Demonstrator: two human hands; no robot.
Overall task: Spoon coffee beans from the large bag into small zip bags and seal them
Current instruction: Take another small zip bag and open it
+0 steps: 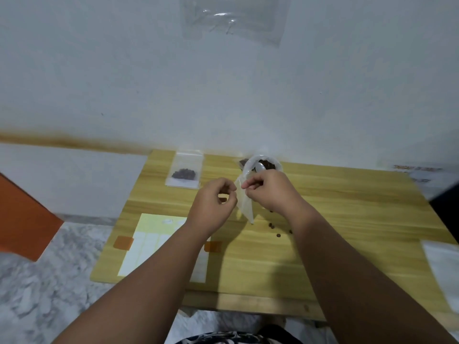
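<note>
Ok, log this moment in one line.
left hand: pinches small zip bag | right hand: pinches it | spoon: in large bag | filled zip bag: far left | loose beans: on table

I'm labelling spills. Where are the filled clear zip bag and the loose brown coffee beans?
Filled clear zip bag (183, 174): head view, on its heap of beans.
Loose brown coffee beans (272, 226): head view, on one bean.
</note>
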